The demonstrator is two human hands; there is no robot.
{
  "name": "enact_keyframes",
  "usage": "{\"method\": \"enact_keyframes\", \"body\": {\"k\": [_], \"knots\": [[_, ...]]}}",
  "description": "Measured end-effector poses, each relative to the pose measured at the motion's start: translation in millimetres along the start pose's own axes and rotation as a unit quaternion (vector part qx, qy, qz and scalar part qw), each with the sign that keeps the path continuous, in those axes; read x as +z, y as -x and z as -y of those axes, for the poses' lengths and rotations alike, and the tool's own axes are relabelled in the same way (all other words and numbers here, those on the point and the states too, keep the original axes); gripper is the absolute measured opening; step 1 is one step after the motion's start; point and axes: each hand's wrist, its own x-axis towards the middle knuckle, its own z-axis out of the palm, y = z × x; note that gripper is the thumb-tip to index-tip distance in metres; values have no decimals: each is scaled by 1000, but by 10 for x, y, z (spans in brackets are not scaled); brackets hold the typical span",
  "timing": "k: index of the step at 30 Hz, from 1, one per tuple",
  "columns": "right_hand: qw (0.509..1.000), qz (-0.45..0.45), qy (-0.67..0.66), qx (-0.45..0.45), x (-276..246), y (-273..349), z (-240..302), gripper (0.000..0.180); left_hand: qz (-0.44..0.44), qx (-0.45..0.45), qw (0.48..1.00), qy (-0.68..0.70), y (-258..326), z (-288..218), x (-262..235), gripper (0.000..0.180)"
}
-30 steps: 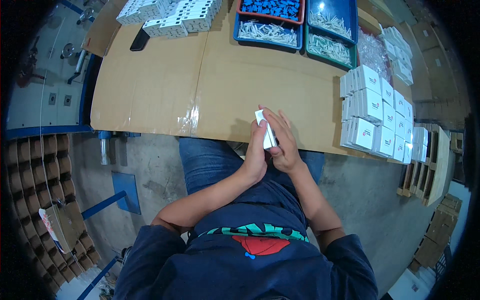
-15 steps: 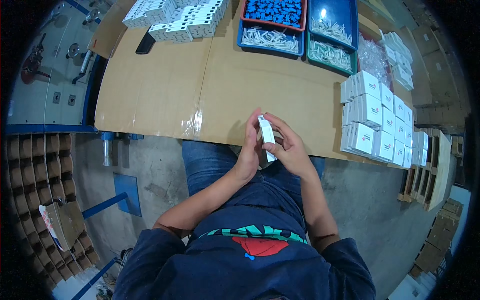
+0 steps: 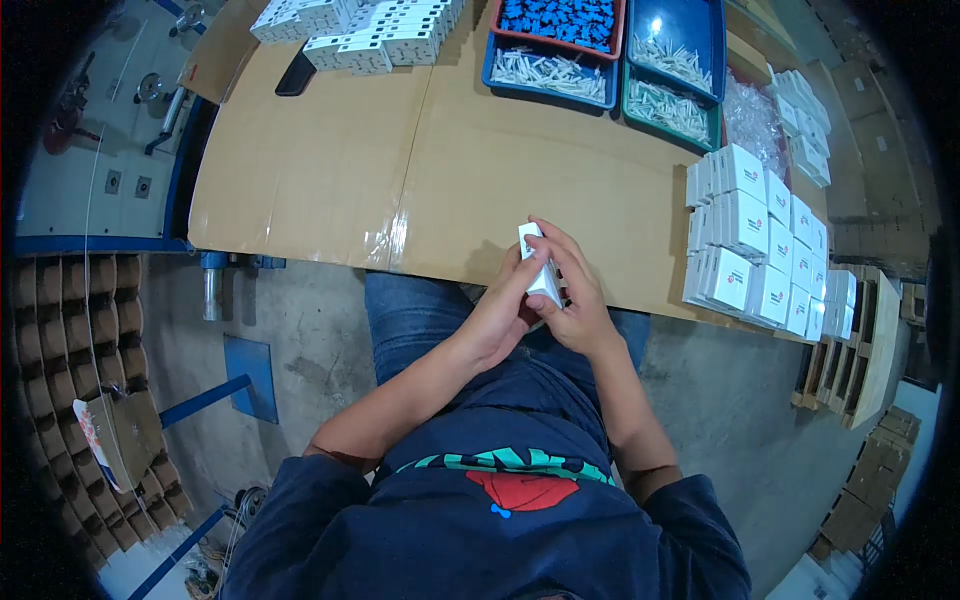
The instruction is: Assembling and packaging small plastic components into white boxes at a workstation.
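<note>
A small white box [image 3: 540, 268] is held upright between both hands at the near edge of the cardboard-covered table [image 3: 330, 170], above the lap. The left hand [image 3: 500, 315] is closed around its left side, and the right hand [image 3: 570, 295] is curled over its right side, fingers wrapped on the front face. To the right, finished white boxes [image 3: 755, 245] are stacked in rows. At the far edge, blue trays [image 3: 610, 45] of small white and blue parts are set, with more flat white cartons [image 3: 360, 25] at the far left.
</note>
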Motion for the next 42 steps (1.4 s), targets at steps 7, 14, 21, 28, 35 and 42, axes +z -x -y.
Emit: {"method": "enact_keyframes", "body": {"k": [7,14,21,28,35,42], "knots": [[997,-18,63,-28,41,24,8,69,11,57,998,19,0,94,34,53],[995,-42,66,-61,57,36,-50,65,21,77,997,17,-24,85,75,52],[991,-52,84,-85,13,-30,6,66,40,57,997,29,42,8,34,53],[987,-62,91,-118,14,-15,10,67,52,93,994,36,74,64,34,52],[987,-60,84,-120,-7,2,22,66,43,97,994,36,67,113,36,49],[987,-65,83,-120,-11,23,12,64,41,103,993,45,62,153,60,46]]}}
